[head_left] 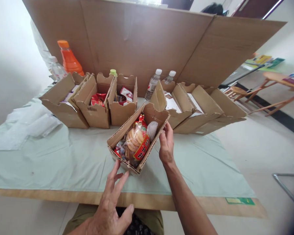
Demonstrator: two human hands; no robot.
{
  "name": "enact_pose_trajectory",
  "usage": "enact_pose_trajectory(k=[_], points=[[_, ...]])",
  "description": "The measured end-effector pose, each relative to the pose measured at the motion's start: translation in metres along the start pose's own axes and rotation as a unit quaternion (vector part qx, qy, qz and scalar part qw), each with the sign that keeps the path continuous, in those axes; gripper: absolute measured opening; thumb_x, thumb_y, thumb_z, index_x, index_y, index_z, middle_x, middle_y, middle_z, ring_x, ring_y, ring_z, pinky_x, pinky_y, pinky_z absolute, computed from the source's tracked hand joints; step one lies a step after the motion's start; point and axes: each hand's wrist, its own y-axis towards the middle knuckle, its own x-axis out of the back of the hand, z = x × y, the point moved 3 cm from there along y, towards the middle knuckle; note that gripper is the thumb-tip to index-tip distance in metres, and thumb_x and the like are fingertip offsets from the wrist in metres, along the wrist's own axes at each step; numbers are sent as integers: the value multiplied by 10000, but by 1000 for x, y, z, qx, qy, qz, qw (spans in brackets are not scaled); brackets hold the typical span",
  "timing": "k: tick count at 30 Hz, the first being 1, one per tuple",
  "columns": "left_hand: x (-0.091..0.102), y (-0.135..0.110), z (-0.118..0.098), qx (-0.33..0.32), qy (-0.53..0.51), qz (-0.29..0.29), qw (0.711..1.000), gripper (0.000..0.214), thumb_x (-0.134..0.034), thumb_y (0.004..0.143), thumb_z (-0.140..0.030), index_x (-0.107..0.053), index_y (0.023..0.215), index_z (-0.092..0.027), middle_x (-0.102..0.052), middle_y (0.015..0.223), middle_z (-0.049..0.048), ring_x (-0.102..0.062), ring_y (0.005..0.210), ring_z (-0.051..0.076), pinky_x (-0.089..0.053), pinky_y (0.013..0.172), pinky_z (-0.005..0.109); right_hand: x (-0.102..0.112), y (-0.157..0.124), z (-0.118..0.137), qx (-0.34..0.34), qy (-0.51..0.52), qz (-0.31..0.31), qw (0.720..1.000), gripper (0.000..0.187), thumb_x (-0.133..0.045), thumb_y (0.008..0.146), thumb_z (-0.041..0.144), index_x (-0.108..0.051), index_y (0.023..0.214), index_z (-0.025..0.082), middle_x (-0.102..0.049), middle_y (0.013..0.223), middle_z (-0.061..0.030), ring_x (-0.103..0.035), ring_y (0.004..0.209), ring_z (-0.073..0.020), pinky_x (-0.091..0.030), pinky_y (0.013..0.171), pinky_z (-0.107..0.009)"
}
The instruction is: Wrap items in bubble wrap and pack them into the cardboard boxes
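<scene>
A small open cardboard box (156,115) sits at an angle in the middle of the table, filled with snack packets, a pack of round crackers (136,141) on top. My right hand (166,145) rests against the box's right side, fingers curled lightly onto the wall near the far corner. My left hand (110,202) hovers just in front of the box's near corner, fingers spread and holding nothing.
A row of similar cardboard boxes (95,111) lines the back, some with snacks. An orange drink bottle (70,60) and water bottles (152,84) stand before a large cardboard sheet (142,39). Plastic bags (31,125) lie at left. Wooden chairs (271,88) stand at right.
</scene>
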Motion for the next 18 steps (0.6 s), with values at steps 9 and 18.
enact_pose_trajectory(k=[9,18], points=[[-13,7,5,-18,-33,-20,999,887,-574,786,-48,-359,1627,-228,-60,1775,144,-332,1572,425,-542,1126,529,-13,7,-17,-15,-3,-30,999,700,-435,1019,655,-449,1583,241,-491,1623,-129,-455,1506,-305,-347,1255,-552],[-34,11,4,-41,-71,3,997,817,-564,786,-69,-431,1582,-195,-4,1778,163,-230,1605,452,-516,1140,579,-18,2,-15,0,60,-26,998,624,-464,1004,645,-580,1484,263,-536,1589,-96,-485,1480,-306,-392,1228,-518]])
